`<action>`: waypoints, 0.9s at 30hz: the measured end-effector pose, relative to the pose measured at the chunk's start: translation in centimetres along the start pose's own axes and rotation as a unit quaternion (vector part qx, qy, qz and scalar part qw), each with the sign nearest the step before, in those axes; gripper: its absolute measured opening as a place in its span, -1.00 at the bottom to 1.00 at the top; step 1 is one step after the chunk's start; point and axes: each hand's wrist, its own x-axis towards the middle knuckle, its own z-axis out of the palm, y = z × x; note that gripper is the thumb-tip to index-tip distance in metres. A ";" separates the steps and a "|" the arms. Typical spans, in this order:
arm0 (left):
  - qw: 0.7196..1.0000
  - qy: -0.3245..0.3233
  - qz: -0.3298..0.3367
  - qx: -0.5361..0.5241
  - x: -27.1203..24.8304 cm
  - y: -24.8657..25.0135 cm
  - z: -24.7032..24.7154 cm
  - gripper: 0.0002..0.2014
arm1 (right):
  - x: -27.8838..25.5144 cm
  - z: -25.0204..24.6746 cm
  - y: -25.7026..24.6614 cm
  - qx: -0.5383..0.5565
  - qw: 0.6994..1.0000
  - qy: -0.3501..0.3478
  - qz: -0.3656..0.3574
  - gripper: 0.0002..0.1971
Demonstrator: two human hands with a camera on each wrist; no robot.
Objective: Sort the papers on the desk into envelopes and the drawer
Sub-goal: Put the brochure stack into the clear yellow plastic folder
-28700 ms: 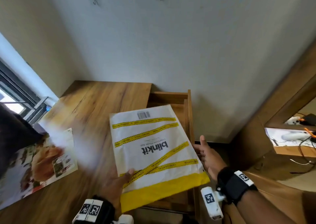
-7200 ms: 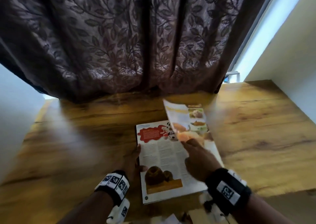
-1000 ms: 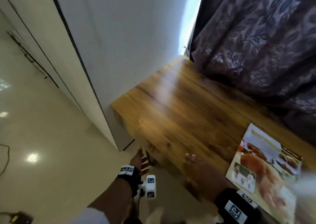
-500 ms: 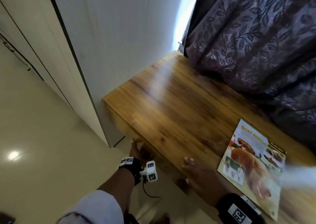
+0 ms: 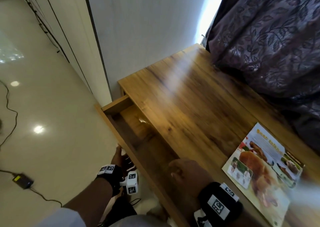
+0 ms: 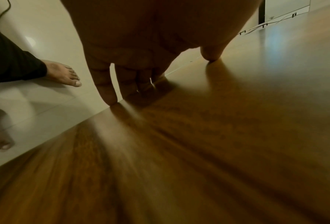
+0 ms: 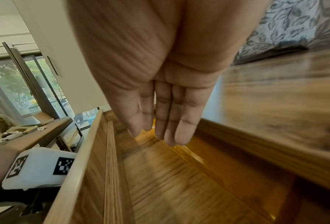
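The wooden desk [image 5: 190, 105] has a drawer [image 5: 109, 123] at its left end, pulled partly out. My left hand [image 5: 121, 159] holds the drawer front from outside. In the left wrist view the left hand [image 6: 156, 75] has its fingers over the panel's edge and its thumb pressed on the face. My right hand [image 5: 183, 171] hovers over the open drawer [image 7: 87, 144], and the right hand [image 7: 160, 121] is flat and empty. A colourful food magazine page [image 5: 259, 174] lies on the desk to the right. The drawer's visible floor is bare wood, with a small shiny glint.
A dark leaf-patterned curtain [image 5: 268, 36] hangs behind the desk. A white wall and cupboard doors [image 5: 57, 27] stand to the left. A black adapter [image 5: 23, 181] with its cable lies on the pale floor. A bare foot [image 6: 62, 74] stands beside the drawer.
The drawer has slid out from under the desk top, with my left hand on its front. My right hand has moved off the desk edge to above the opening.
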 end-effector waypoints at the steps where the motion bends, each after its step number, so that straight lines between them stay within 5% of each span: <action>1: 1.000 0.002 -0.004 0.005 0.1 0.1 -0.5 -0.03 | 0.4 0.4 -0.2 -0.004 1.000 -0.014 0.007 -0.72; 5: 0.999 -0.013 -0.022 0.046 -0.9 0.3 -1.4 -0.05 | 1.8 1.6 -1.3 -0.017 0.997 -0.043 0.055 -0.65; 12: 0.997 -0.004 -0.023 0.072 -1.7 0.3 -2.9 -0.15 | 5.6 5.2 -1.3 0.006 0.980 -0.095 0.173 -0.08; 17: 0.996 -0.002 -0.041 0.078 -2.3 0.5 -4.1 -0.18 | 7.8 5.9 -0.3 0.024 0.966 -0.115 0.231 -0.45; 22: 0.995 0.004 -0.049 0.090 -2.7 1.0 -4.7 -0.19 | 8.1 7.3 -1.3 -0.115 0.962 -0.136 0.207 -0.06; 27: 0.995 0.008 -0.047 0.091 -2.5 1.1 -5.4 -0.18 | 7.7 6.8 -3.0 -0.190 0.961 -0.136 0.151 -0.18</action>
